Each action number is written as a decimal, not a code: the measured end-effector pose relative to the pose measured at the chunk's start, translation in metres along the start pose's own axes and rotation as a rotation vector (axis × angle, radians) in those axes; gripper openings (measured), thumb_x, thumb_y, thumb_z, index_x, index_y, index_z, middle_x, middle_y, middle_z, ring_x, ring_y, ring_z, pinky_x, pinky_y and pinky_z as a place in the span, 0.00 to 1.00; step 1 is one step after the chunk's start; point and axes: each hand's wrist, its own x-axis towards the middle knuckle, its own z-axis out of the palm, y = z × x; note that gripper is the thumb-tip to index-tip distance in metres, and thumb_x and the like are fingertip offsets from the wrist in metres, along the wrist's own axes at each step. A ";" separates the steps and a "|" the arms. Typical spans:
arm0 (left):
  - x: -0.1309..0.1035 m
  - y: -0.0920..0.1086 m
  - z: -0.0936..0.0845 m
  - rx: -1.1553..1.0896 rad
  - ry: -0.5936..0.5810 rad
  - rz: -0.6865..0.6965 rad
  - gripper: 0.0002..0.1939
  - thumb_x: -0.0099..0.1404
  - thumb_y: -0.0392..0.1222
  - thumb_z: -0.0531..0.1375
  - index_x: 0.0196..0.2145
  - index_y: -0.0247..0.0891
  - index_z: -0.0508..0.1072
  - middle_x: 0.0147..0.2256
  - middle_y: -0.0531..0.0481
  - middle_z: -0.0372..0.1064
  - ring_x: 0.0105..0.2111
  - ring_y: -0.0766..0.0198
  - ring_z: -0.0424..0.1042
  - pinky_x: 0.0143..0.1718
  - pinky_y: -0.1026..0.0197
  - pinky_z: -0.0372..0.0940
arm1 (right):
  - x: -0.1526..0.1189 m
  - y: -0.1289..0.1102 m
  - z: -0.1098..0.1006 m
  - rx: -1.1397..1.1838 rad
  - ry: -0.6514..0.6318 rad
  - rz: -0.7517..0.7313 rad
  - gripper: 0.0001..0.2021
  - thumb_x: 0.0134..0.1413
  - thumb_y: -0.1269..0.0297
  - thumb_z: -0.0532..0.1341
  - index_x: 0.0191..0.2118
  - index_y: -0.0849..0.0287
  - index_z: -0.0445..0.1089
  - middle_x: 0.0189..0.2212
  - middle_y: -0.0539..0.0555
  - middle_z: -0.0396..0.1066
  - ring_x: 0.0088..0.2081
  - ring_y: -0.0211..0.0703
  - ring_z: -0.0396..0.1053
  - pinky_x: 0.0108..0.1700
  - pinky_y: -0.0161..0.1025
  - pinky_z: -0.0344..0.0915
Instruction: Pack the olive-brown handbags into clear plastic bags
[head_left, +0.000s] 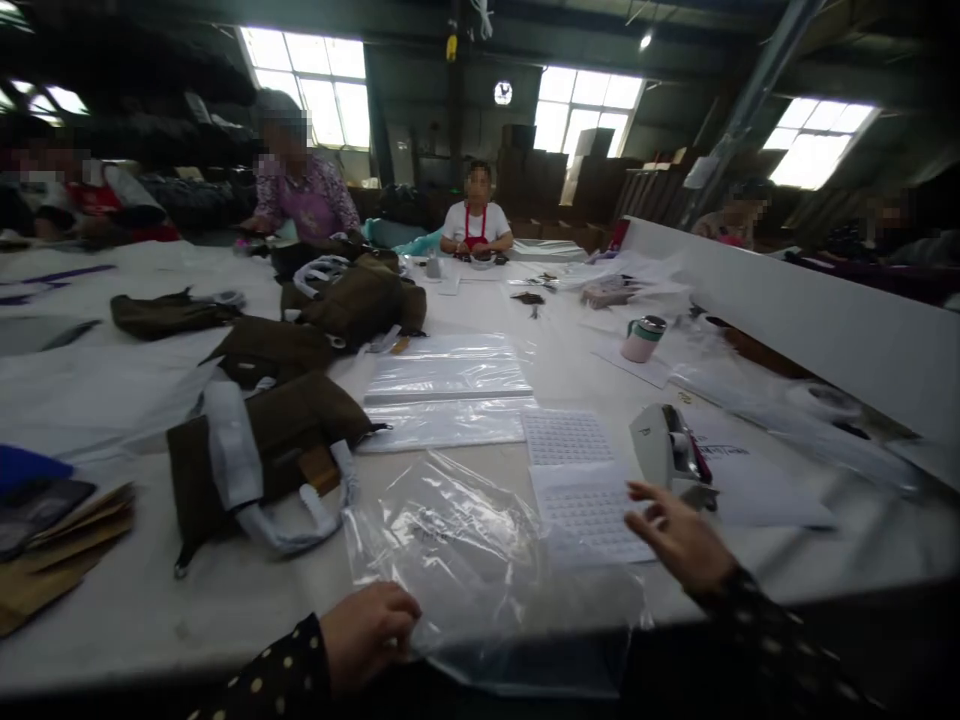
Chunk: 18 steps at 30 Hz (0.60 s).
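Observation:
A clear plastic bag [450, 530] lies flat before me, its near end hanging over the table edge. My left hand [373, 632] has its fingers curled closed on the bag's near left edge. To the right, my right hand [681, 538] is raised with fingers apart, holding nothing. Beneath its fingertips are printed label sheets [581, 510]. Just beyond that hand stands what looks like a white tape dispenser [660, 450]. Left of the bag rests a dark olive bag [281, 450] with its handles wrapped in white material.
Behind the plastic bag lies a stack of flat plastic bags [450, 385]. More olive bags [349, 305] are piled at the back left. A pink and green mug [643, 340] stands at right. Brown paper pieces [67, 560] lie near left. A person [476, 220] sits across the table.

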 end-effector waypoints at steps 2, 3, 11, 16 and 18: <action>-0.012 0.003 0.009 -0.005 0.069 -0.001 0.09 0.49 0.29 0.54 0.26 0.41 0.68 0.41 0.54 0.70 0.40 0.63 0.67 0.41 0.63 0.61 | 0.020 -0.029 0.054 -0.118 -0.295 -0.081 0.25 0.46 0.54 0.63 0.49 0.61 0.64 0.40 0.56 0.70 0.33 0.39 0.68 0.39 0.40 0.66; -0.019 0.004 0.014 -0.007 0.098 -0.004 0.09 0.49 0.29 0.54 0.26 0.41 0.68 0.41 0.54 0.70 0.40 0.63 0.67 0.40 0.63 0.62 | 0.030 -0.045 0.080 -0.178 -0.425 -0.120 0.25 0.41 0.55 0.65 0.46 0.61 0.67 0.37 0.54 0.72 0.32 0.40 0.69 0.38 0.39 0.66; -0.026 0.003 -0.004 0.080 0.476 -0.153 0.10 0.59 0.28 0.48 0.30 0.40 0.66 0.39 0.50 0.71 0.40 0.65 0.67 0.53 0.54 0.56 | 0.180 -0.146 0.102 -0.349 -0.391 -0.396 0.06 0.51 0.60 0.59 0.31 0.55 0.71 0.27 0.50 0.71 0.30 0.40 0.67 0.31 0.35 0.59; 0.052 -0.030 -0.067 0.420 0.761 -0.219 0.09 0.61 0.29 0.49 0.31 0.37 0.67 0.43 0.47 0.69 0.44 0.61 0.65 0.53 0.51 0.54 | 0.287 -0.218 0.046 -0.433 0.048 -0.552 0.11 0.55 0.58 0.56 0.39 0.58 0.69 0.39 0.55 0.68 0.32 0.41 0.64 0.29 0.37 0.50; 0.091 -0.051 -0.079 0.530 0.774 -0.265 0.09 0.61 0.29 0.50 0.30 0.37 0.67 0.38 0.49 0.70 0.40 0.62 0.66 0.54 0.48 0.52 | 0.311 -0.228 0.045 -0.466 0.180 -0.608 0.12 0.57 0.59 0.54 0.39 0.60 0.69 0.38 0.57 0.67 0.30 0.40 0.62 0.27 0.37 0.46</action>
